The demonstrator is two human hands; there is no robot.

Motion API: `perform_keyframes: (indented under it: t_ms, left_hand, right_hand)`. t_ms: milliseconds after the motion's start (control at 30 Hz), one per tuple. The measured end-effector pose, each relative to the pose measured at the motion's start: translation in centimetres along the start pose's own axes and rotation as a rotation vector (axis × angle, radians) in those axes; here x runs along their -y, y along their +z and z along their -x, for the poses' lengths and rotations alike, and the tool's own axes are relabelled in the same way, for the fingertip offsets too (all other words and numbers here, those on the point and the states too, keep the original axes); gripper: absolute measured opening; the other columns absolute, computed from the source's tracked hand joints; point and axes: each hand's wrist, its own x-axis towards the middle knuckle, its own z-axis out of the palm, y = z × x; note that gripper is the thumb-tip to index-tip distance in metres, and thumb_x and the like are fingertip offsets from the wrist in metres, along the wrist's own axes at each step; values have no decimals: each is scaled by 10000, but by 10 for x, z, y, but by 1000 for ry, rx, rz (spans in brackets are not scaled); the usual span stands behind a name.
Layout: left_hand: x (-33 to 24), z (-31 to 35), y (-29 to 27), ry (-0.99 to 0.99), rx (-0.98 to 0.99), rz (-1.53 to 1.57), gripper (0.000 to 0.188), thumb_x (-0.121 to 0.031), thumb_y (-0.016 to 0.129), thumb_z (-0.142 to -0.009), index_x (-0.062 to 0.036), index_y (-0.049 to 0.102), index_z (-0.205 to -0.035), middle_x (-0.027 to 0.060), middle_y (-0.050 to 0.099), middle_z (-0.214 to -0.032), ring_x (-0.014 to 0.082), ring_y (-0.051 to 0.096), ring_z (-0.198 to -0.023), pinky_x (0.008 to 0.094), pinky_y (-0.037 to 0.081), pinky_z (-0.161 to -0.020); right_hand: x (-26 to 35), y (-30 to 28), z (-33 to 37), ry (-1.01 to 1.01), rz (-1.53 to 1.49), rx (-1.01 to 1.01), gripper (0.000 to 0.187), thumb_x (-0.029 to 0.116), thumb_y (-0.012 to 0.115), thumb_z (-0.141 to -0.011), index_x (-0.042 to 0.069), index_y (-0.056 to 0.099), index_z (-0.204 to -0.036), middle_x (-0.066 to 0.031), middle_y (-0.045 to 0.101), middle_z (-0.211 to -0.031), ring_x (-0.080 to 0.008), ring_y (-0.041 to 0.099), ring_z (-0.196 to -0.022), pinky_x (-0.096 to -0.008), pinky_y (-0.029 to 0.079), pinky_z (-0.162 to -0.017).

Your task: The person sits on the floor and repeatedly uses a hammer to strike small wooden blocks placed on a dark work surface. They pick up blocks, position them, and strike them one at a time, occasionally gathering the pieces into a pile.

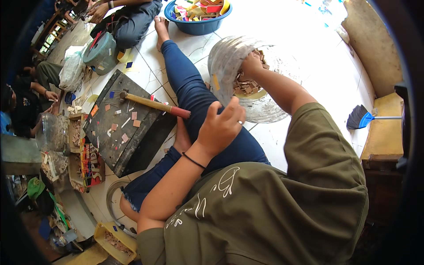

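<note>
My right hand [252, 65] reaches into a clear plastic tub or bag [222, 58] of small brown square pieces [248, 87]. Its fingertips are hidden among the pieces, so whether they grip any is unclear. Above my thigh, my left hand [222, 125] has its fingers half bent and apart, close to the plastic's near edge; nothing shows in it. On my left stands a dark block [115, 141] with several small squares and white slivers on top. Across it lies a hammer [154, 104] with a wooden handle, its red end toward me.
A blue basin [196, 27] of colourful scraps stands beyond my foot. Left of the block are an open box [90, 163] and a grey-green bucket [100, 55]. A yellow container [115, 242] sits lower left, a blue brush [361, 117] right. Other people sit at upper left.
</note>
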Motion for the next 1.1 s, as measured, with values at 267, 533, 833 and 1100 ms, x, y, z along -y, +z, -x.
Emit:
perform_keyframes:
  t_ms: [267, 533, 833, 1100]
  left_hand:
    - [-9, -5, 3, 3, 19, 34, 268, -197, 560, -846, -98, 675, -1067, 7, 610, -1051, 177, 501, -1209, 384, 354, -879]
    - [-12, 0, 2, 23, 33, 31, 265, -191, 563, -849, -105, 665, -1078, 12, 605, -1066, 181, 493, -1219, 376, 356, -909]
    - [7, -14, 13, -79, -24, 169, 263, -174, 546, -871, -98, 651, -1100, 37, 598, -1180, 237, 418, -1355, 453, 345, -1059]
    - [59, -60, 61, -166, -137, -58, 418, -170, 460, -960, -153, 489, -1376, 92, 404, -1498, 304, 185, -1491, 561, 147, -1187]
  right_hand:
    - [8, 56, -19, 10, -156, -206, 921, 361, 841, -682, 200, 391, -1469, -178, 293, -1502, -415, 352, -1365, -461, 498, -973]
    - [12, 65, -44, -173, -189, -157, 343, 115, 629, -818, 106, 678, -1157, -184, 549, -1259, -328, 600, -1104, -416, 559, -853]
    - [-19, -71, 30, -236, -826, 100, 383, 177, 631, -809, 83, 677, -1177, -157, 699, -1041, -276, 694, -837, -338, 556, -752]
    - [-73, -190, 164, -289, -1662, -215, 478, 93, 594, -824, -13, 494, -1279, -153, 575, -1116, -190, 645, -776, -273, 525, -536]
